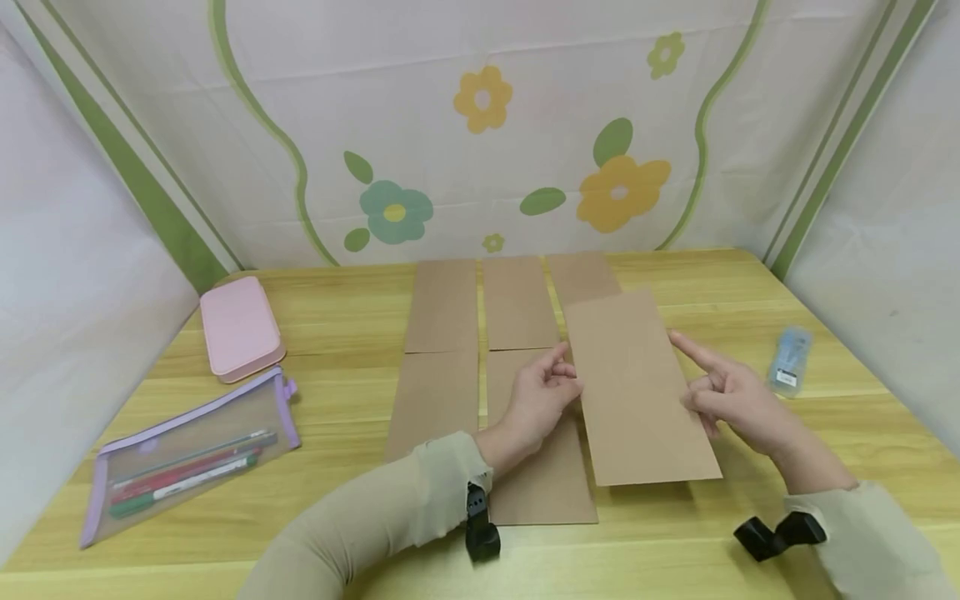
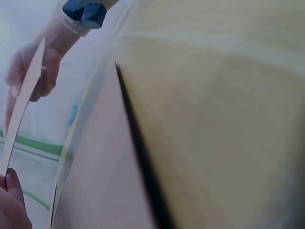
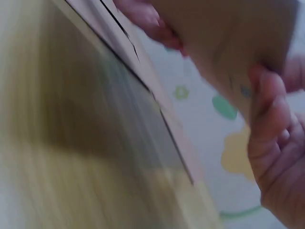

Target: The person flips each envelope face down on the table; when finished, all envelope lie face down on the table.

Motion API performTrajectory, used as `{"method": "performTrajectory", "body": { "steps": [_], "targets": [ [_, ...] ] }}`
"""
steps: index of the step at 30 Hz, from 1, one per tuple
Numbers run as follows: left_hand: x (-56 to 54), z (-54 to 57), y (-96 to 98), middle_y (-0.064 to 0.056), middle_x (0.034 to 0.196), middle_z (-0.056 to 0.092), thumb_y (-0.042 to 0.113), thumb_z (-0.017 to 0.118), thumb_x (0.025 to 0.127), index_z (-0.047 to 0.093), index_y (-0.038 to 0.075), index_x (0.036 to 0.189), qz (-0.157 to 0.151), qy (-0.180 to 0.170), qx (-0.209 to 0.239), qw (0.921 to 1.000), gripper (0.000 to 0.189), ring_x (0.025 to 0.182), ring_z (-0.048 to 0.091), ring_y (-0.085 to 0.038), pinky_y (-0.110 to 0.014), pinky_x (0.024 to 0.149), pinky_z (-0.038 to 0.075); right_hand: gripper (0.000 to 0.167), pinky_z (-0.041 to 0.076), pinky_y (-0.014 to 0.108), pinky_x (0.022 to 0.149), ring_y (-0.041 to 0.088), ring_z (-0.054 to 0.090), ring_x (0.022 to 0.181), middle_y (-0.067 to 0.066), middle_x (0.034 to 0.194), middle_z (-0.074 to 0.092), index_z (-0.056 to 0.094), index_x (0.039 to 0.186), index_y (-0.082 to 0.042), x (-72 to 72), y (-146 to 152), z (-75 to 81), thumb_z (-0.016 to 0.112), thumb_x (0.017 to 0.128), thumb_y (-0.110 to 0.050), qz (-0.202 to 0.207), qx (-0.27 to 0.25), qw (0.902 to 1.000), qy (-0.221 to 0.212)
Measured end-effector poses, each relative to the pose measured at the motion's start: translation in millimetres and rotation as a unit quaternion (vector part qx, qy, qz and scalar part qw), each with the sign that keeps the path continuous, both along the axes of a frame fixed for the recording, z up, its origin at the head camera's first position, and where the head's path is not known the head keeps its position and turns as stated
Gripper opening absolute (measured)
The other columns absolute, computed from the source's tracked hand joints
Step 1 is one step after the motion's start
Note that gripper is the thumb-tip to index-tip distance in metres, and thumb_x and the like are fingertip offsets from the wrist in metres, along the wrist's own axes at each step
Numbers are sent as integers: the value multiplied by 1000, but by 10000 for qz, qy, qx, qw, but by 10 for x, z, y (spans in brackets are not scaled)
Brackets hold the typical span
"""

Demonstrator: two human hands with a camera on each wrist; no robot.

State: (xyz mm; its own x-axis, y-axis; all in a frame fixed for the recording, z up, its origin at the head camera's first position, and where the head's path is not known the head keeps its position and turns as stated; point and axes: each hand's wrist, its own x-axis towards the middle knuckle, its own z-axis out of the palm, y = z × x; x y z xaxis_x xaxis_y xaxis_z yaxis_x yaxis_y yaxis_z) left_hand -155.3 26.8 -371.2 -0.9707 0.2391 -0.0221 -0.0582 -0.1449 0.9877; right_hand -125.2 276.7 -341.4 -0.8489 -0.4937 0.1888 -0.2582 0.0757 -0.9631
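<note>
Both hands hold a brown rectangular cardboard sheet (image 1: pixel 645 392) raised above the table and slightly slanted. Fingers and thumb of the left hand (image 1: pixel 536 396) pinch its left long edge. On the opposite edge, the right hand (image 1: pixel 738 400) grips with its thumb and curled fingers, its index finger stretched along the side. Seen from below in the right wrist view, the sheet (image 3: pixel 224 43) hides part of the fingers. Beneath and to the left, several matching cardboard sheets (image 1: pixel 444 304) lie flat in columns. The held sheet covers part of the right column's rear sheet (image 1: pixel 585 277).
At left lie a pink case (image 1: pixel 240 325) and a clear purple-edged zip pouch (image 1: pixel 195 442) with several pens inside. A small blue translucent item with a white label (image 1: pixel 790 362) sits at right. A flower-patterned cloth (image 1: pixel 480 167) hangs behind the wooden table (image 1: pixel 337 333).
</note>
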Motion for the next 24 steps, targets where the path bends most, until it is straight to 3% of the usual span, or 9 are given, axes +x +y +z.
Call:
{"method": "performTrajectory", "body": {
  "steps": [4,8,11,15,20,24],
  "targets": [
    [28,11,6,-3,88,55,-14,57,79,33,2,142,-293,-89,51,9995,69,69,50,-3,-14,66,48,78,28,42,35,29,31,42,4,56,47,1,149,-8,-87,177,-125,36,84,20,847,-164,9956,-355],
    [33,33,20,-3,87,55,-15,57,79,29,5,144,-481,-276,-72,9984,73,68,50,-3,-19,69,52,77,37,37,37,23,38,45,1,63,53,3,149,-8,-134,273,-195,39,86,17,1095,-100,9921,-609],
    [22,29,31,-3,87,55,-13,57,79,29,5,144,-625,-316,-334,9970,74,66,50,-4,-21,67,52,74,46,30,44,10,49,51,-1,74,63,6,148,-2,-144,303,-219,45,87,14,1016,95,9917,-781],
    [6,-6,51,-2,81,57,-12,59,76,29,3,144,-909,-277,-971,9907,75,63,53,-7,-18,58,48,72,51,25,52,4,56,61,1,79,66,6,143,9,-161,350,-279,51,87,9,870,510,9888,-1100],
    [16,-11,68,-1,75,58,-11,65,73,29,3,144,-1177,-304,-1733,9773,80,63,51,-8,-17,54,42,77,51,22,52,4,55,60,0,74,64,0,137,19,-179,388,-343,56,87,3,779,1006,9799,-1535],
    [29,4,74,-1,75,58,-9,68,72,28,2,144,-1288,-256,-2137,9680,82,63,50,-9,-18,53,40,81,51,22,51,4,55,56,-1,70,61,-2,139,17,-170,400,-337,58,87,0,712,1164,9758,-1711]
  ]
}}
